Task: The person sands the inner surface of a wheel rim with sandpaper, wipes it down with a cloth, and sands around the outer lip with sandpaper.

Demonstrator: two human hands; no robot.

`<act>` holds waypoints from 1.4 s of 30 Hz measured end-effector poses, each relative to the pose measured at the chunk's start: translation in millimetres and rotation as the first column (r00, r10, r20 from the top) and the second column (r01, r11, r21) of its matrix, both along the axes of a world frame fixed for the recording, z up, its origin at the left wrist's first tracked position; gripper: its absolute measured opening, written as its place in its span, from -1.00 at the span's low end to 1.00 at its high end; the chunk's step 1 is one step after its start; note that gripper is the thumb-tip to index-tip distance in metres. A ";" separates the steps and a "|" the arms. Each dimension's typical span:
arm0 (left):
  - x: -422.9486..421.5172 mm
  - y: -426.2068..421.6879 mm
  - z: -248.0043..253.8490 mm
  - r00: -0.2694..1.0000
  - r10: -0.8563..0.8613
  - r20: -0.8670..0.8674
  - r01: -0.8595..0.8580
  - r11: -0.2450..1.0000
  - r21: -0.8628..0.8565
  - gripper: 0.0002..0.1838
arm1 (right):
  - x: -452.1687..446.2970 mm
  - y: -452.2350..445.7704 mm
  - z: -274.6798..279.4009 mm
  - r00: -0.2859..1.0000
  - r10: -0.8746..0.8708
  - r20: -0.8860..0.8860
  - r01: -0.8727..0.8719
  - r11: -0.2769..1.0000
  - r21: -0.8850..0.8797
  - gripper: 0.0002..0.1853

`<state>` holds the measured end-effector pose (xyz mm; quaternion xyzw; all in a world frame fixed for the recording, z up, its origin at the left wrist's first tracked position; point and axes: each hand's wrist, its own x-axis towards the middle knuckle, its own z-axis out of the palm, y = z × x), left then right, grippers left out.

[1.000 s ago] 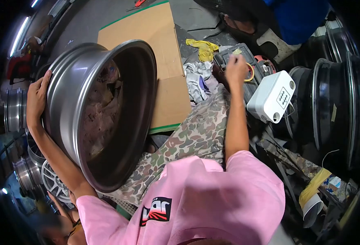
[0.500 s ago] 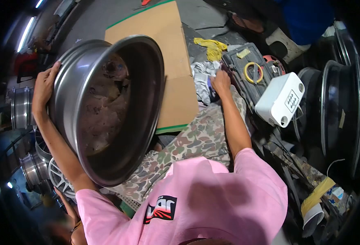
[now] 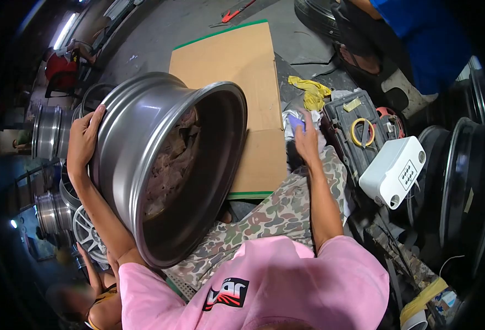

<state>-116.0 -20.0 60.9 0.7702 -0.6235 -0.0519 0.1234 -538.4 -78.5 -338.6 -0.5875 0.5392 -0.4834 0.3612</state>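
A large grey metal wheel rim (image 3: 124, 140) stands tilted on its edge at my left, its open barrel turned toward the right. My left hand (image 3: 83, 140) grips the rim's far left edge, fingers closed over the lip. Over on the right, my right hand (image 3: 307, 140) pinches a small purple piece (image 3: 296, 123), perhaps a sheet of abrasive; its exact kind I cannot make out. Just below and behind that hand lies a crumpled silver-grey cloth (image 3: 290, 105). Under the rim, a flat cardboard sheet (image 3: 226, 60) with green taped edges covers the floor.
Right of my hand are a dark toolbox (image 3: 339, 129), a yellow tape roll (image 3: 362, 132), a white power box (image 3: 392, 170) and a yellow cloth (image 3: 310, 92). More wheel rims (image 3: 462, 181) stand at both sides. One person (image 3: 102, 308) is lower left, another in blue (image 3: 418, 44) upper right.
My right hand has come up off the grey cloth, and the purple piece in it shows more. My left hand keeps its hold on the wheel rim. The whole view has shifted.
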 end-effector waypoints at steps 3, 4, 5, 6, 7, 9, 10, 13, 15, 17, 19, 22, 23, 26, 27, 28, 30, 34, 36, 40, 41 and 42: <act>-0.8 2.0 0.9 1.000 -0.010 -0.001 0.010 1.000 -0.001 -0.42 | 24.5 2.8 67.9 0.950 0.133 0.282 -0.163 0.983 0.084 -0.61; -1.6 2.0 1.8 1.000 -0.008 0.002 0.008 1.000 0.005 -0.42 | 32.9 3.8 99.5 0.906 0.149 0.396 -0.194 0.978 0.077 -0.62; -2.1 1.9 2.8 1.000 -0.007 0.006 0.007 1.000 0.010 -0.42 | 40.7 3.6 128.8 0.848 0.153 0.508 -0.207 0.977 0.050 -0.62; -2.5 1.6 2.6 1.000 -0.007 0.011 0.007 1.000 -0.002 -0.42 | 48.5 3.1 155.6 0.776 0.159 0.611 -0.216 0.976 0.020 -0.62; -2.6 1.4 1.2 1.000 -0.007 0.016 0.007 1.000 -0.013 -0.42 | 58.3 3.3 170.2 0.691 0.166 0.704 -0.223 0.975 -0.011 -0.61; -1.3 1.1 0.4 1.000 -0.009 0.022 0.010 1.000 -0.023 -0.42 | 83.8 -3.1 178.9 0.737 0.227 0.637 -0.176 0.974 -0.143 -0.56; -0.1 0.9 0.4 1.000 -0.012 0.023 0.012 1.000 -0.020 -0.42 | 92.2 -5.2 182.3 0.760 0.254 0.599 -0.157 0.965 -0.210 -0.53; -0.4 0.3 1.3 0.999 -0.021 0.030 0.022 0.999 -0.024 -0.42 | 102.4 -1.7 190.4 0.862 0.253 0.439 -0.190 0.964 -0.184 -0.48; -1.8 1.6 0.6 0.999 -0.020 0.030 0.021 0.999 -0.030 -0.42 | 109.2 -0.3 187.9 0.895 0.194 0.401 -0.096 0.963 -0.252 -0.55; -2.8 1.8 0.2 0.999 -0.020 0.026 0.021 0.999 -0.039 -0.42 | 111.7 1.1 183.9 0.930 0.135 0.341 -0.046 0.965 -0.258 -0.57; -3.6 2.3 -0.6 0.999 -0.035 -0.020 0.034 0.999 -0.032 -0.42 | 119.7 4.9 181.9 0.932 0.085 0.353 0.029 0.951 -0.307 -0.56; -1.4 1.0 -1.7 0.998 -0.059 0.016 0.060 0.996 -0.069 -0.40 | 122.5 18.7 189.7 0.939 0.038 0.342 0.078 0.944 -0.319 -0.56; 0.2 2.3 -2.9 0.997 -0.061 0.043 0.065 0.994 -0.083 -0.39 | 123.0 13.8 189.0 0.952 0.009 0.305 0.097 0.939 -0.330 -0.57; -5.9 2.9 3.6 1.000 -0.028 -0.002 0.028 1.000 0.003 -0.38 | 123.2 -11.7 186.1 0.964 0.004 0.268 0.077 0.953 -0.293 -0.63; -4.8 4.5 1.8 0.999 -0.035 0.025 0.036 0.999 -0.009 -0.37 | 123.1 -7.1 188.3 0.958 -0.014 0.288 0.105 0.947 -0.303 -0.63; -1.8 4.4 -0.6 0.997 -0.046 0.055 0.047 0.999 -0.024 -0.37 | 125.5 -0.2 191.8 0.950 -0.033 0.311 0.136 0.939 -0.316 -0.62; -0.9 3.2 0.0 0.997 -0.045 0.065 0.048 0.997 -0.052 -0.36 | 128.6 13.0 196.8 0.947 -0.053 0.317 0.169 0.920 -0.353 -0.59; -5.2 5.9 0.1 0.999 -0.003 -0.045 0.001 0.999 -0.033 -0.36 | 126.8 3.6 195.9 0.974 -0.067 0.218 0.133 0.943 -0.304 -0.56; 3.2 5.9 -3.3 0.998 -0.033 0.045 0.035 0.999 -0.030 -0.36 | 130.7 6.6 200.0 0.948 -0.074 0.309 0.160 0.952 -0.262 -0.67; -2.7 3.0 0.7 0.999 -0.037 0.016 0.038 0.998 -0.048 -0.35 | 133.2 19.3 202.7 0.934 -0.063 0.352 0.181 0.932 -0.313 -0.65; -3.8 6.5 -0.3 1.000 -0.022 -0.006 0.021 0.999 -0.037 -0.35 | 135.1 16.0 197.0 0.934 -0.079 0.349 0.193 0.932 -0.306 -0.59; -5.4 6.0 0.5 0.998 -0.015 -0.054 0.014 1.000 -0.019 -0.35 | 137.9 12.5 190.6 0.939 -0.094 0.330 0.185 0.949 -0.255 -0.59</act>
